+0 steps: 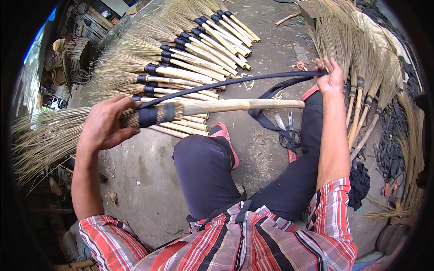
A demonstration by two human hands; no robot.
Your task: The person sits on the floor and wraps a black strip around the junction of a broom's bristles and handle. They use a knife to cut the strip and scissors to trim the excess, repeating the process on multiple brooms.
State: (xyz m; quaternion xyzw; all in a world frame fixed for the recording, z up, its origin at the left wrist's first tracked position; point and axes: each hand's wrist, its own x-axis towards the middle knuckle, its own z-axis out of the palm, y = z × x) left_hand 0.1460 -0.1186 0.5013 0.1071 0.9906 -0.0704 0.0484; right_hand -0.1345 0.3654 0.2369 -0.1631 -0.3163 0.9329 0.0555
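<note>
A straw broom [244, 105] with a pale bamboo handle lies crosswise above my knees, its bristles to the left and its handle to the right. My left hand [107, 123] grips it where the bristles are gathered, beside dark bands [153, 114] wound around the neck. From that neck a long black strip [212, 84] runs up and right, stretched nearly straight. My right hand [330, 77] pinches the strip well out to the right, fingers partly raised. Beyond the hand, the strip's loose end folds back and hangs down toward the floor.
Several finished brooms [199, 58] lie in a fanned row ahead. More brooms [357, 99] rest at the right, near a heap of black strips [392, 140]. Scissors [291, 131] and a knife [280, 121] lie on the floor between my feet. A dark cloth bundle [359, 184] sits by my right elbow.
</note>
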